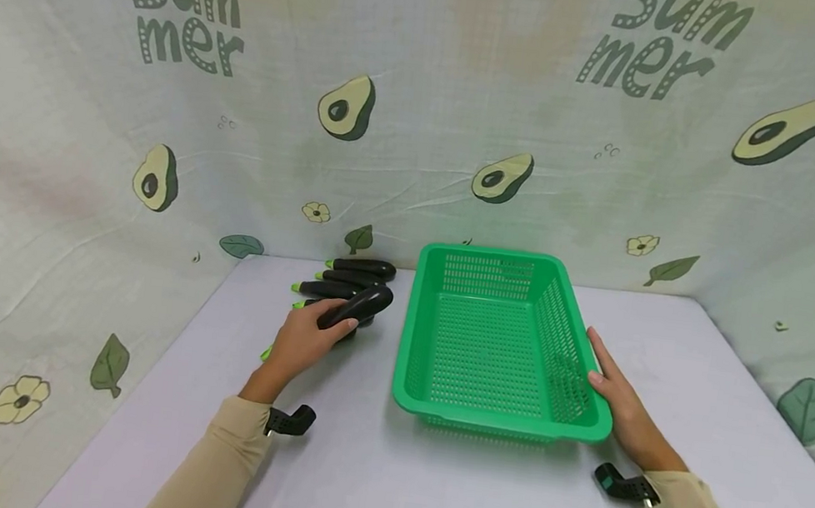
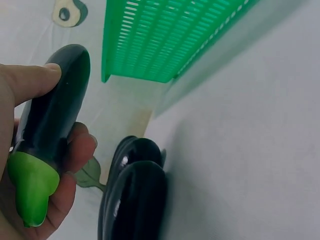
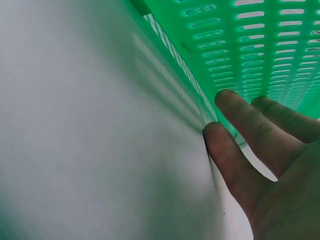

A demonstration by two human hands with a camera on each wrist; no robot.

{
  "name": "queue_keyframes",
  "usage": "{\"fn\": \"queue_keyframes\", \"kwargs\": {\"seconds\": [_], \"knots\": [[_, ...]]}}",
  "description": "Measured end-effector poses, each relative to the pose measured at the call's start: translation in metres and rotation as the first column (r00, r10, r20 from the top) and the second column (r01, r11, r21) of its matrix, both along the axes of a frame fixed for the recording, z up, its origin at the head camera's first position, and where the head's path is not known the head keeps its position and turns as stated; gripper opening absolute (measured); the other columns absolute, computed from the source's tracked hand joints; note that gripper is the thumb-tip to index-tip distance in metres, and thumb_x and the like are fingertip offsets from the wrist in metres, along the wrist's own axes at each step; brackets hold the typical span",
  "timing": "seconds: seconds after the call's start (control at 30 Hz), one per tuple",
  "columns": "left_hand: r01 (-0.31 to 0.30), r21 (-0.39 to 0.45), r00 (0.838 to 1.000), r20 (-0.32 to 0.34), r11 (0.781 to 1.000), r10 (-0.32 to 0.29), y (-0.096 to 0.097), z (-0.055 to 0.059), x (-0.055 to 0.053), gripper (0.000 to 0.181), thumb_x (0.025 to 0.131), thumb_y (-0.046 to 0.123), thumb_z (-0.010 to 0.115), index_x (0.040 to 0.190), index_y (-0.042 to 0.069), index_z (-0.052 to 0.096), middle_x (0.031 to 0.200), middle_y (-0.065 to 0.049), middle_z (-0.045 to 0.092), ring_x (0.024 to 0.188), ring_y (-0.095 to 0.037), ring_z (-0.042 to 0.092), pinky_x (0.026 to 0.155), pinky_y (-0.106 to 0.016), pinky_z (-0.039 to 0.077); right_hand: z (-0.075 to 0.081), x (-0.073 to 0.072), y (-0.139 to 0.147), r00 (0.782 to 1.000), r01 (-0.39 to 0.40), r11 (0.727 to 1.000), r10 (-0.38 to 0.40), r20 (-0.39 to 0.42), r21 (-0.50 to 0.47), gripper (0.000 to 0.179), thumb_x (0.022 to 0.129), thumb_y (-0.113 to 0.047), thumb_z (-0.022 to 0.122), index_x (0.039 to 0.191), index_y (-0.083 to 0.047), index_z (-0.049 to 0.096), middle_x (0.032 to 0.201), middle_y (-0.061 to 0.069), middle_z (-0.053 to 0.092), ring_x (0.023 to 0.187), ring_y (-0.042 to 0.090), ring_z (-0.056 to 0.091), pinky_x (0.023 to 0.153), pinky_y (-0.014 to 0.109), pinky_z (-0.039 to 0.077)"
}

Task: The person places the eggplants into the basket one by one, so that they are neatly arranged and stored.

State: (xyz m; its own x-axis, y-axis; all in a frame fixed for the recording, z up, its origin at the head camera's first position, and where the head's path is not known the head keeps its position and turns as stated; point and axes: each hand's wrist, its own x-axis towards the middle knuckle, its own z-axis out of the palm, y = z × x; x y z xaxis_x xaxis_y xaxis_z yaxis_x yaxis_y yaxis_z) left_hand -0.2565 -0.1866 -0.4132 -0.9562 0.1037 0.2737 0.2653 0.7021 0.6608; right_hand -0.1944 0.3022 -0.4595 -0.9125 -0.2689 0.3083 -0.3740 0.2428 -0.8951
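Note:
A dark purple eggplant (image 1: 365, 305) with a bright green cap is held in my left hand (image 1: 302, 339), over the left part of the table. The left wrist view shows the thumb pressed along the eggplant (image 2: 60, 105) and the fingers wrapped beneath it. Several more eggplants (image 1: 373, 268) lie in a row under and beyond this hand, partly hidden by it. At the right side of a green plastic basket (image 1: 509, 423), my right hand (image 1: 625, 411) touches the wall, thumb at the rim. Its fingers reach out fairly straight along the slotted outer side in the right wrist view.
The basket stands in the middle of a white-covered table (image 1: 477, 505), its slotted floor bare. Behind and on both sides hangs a cloth (image 1: 429, 64) printed with avocados, leaves and lettering. Black wrist devices (image 1: 292, 420) are strapped at both cuffs.

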Motion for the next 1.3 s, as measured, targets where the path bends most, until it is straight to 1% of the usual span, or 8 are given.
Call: {"fn": "queue_keyframes", "kwargs": {"seconds": [0.13,0.37,0.47,0.57,0.7,0.9,1.13,1.3], "knots": [[0.025,0.020,1.000,-0.002,0.999,-0.025,0.005,0.008,-0.002,0.057,0.092,0.053,0.069,0.135,0.016,0.064,0.121,-0.010,0.067,0.093,-0.025,0.059,0.073,-0.039,0.049,0.001,0.001,0.000,1.000,-0.023,1.000,0.023,-0.001,-0.007,0.062,0.108,-0.015,0.032,0.163,-0.023,0.004,0.168,0.008,-0.005,0.147,0.002,0.003,0.102,0.005,0.016],[0.039,0.039,0.999,0.022,0.998,-0.040,0.011,0.015,-0.004,0.052,0.092,0.047,0.071,0.133,0.016,0.065,0.118,-0.010,0.068,0.092,-0.025,0.059,0.072,-0.038,0.051,0.003,0.003,-0.003,0.996,-0.046,0.998,0.049,0.077,-0.038,0.065,0.107,-0.019,0.033,0.163,-0.025,0.002,0.167,0.007,-0.008,0.144,0.008,0.007,0.100,0.013,0.019],[0.038,0.030,0.999,0.021,0.999,-0.039,0.013,0.015,-0.006,0.051,0.092,0.046,0.072,0.133,0.017,0.065,0.121,-0.009,0.067,0.095,-0.026,0.059,0.075,-0.040,0.051,0.003,0.003,-0.003,0.995,-0.041,0.999,0.044,0.092,-0.030,0.067,0.107,-0.019,0.035,0.163,-0.028,0.001,0.167,0.004,-0.009,0.147,0.014,0.001,0.106,0.020,0.014],[0.061,0.024,0.998,0.007,0.998,-0.061,0.016,0.016,-0.009,0.051,0.092,0.045,0.072,0.133,0.017,0.065,0.122,-0.008,0.067,0.096,-0.025,0.059,0.077,-0.041,0.050,0.003,0.002,-0.003,0.996,-0.038,0.999,0.039,0.078,-0.018,0.068,0.106,-0.017,0.037,0.163,-0.031,0.001,0.167,0.003,-0.009,0.149,0.019,-0.004,0.107,0.019,0.013],[0.108,0.007,0.994,-0.016,0.994,-0.108,0.021,0.020,-0.014,0.051,0.091,0.043,0.073,0.134,0.016,0.065,0.119,-0.008,0.067,0.092,-0.025,0.058,0.074,-0.038,0.049,0.002,0.001,-0.002,0.998,-0.031,0.999,0.031,0.056,-0.011,0.067,0.106,-0.016,0.036,0.163,-0.030,0.002,0.167,0.005,-0.008,0.148,0.011,-0.001,0.100,0.009,0.018],[0.158,0.044,0.987,-0.011,0.987,-0.157,0.029,0.024,-0.017,0.052,0.090,0.043,0.075,0.134,0.018,0.065,0.122,-0.006,0.066,0.092,-0.025,0.057,0.073,-0.037,0.047,0.003,0.004,-0.002,0.997,-0.035,0.999,0.036,0.071,-0.014,0.066,0.106,-0.017,0.036,0.163,-0.024,0.003,0.168,0.007,-0.006,0.144,0.004,0.007,0.098,0.007,0.021],[0.257,0.193,0.965,0.009,0.947,-0.264,0.044,0.037,-0.021,0.053,0.089,0.044,0.076,0.135,0.020,0.064,0.121,-0.002,0.066,0.094,-0.022,0.060,0.074,-0.037,0.050,0.004,0.004,-0.003,0.997,-0.020,1.000,0.022,0.073,-0.020,0.065,0.106,-0.019,0.036,0.163,-0.024,0.005,0.168,0.006,-0.005,0.143,0.003,0.009,0.097,0.007,0.022],[0.303,0.230,0.950,0.006,0.925,-0.312,0.053,0.045,-0.031,0.054,0.088,0.043,0.078,0.134,0.019,0.064,0.118,-0.002,0.067,0.097,-0.020,0.061,0.077,-0.037,0.050,0.005,0.003,-0.003,0.997,-0.018,1.000,0.019,0.074,-0.021,0.065,0.107,-0.019,0.036,0.163,-0.024,0.005,0.168,0.005,-0.005,0.144,0.003,0.007,0.099,0.008,0.020]]}}
